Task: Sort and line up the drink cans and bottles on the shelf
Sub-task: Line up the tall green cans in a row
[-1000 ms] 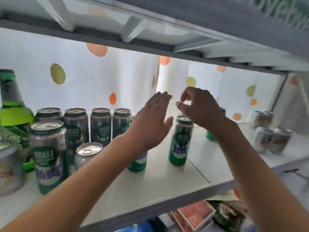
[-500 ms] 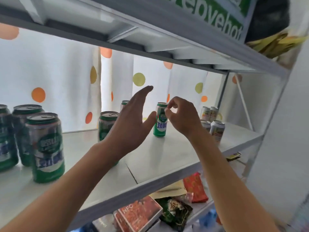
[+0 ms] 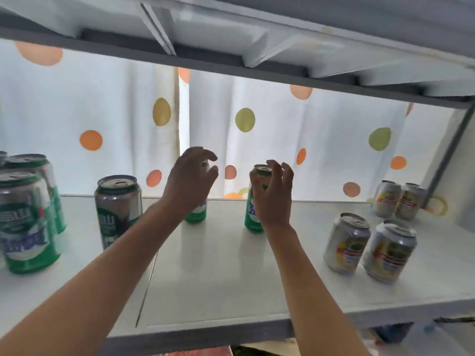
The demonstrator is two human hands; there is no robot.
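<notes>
A white shelf (image 3: 221, 273) runs across the whole view, with the underside of another shelf (image 3: 282, 39) close above it and a white curtain with coloured dots (image 3: 270, 134) hanging behind. Two bare forearms reach in from the bottom edge toward the middle of the shelf. On the far left stands a cluster of green cans (image 3: 25, 222), upright and close together, and a single green and silver can (image 3: 118, 209) stands just to their right. On the right side two silver and yellow cans (image 3: 370, 249) stand side by side near the front, with two more of the same kind (image 3: 398, 200) well behind them near the back corner. The left hand (image 3: 191, 182) is raised in front of a green can (image 3: 196, 214) at the back of the shelf, fingers curled loosely over its top; whether they touch it cannot be told, since the hand hides most of the can. The right hand (image 3: 273, 195) wraps its thumb and curled fingers around another upright green can (image 3: 253, 214), standing near the middle of the shelf, apart from the rest.
</notes>
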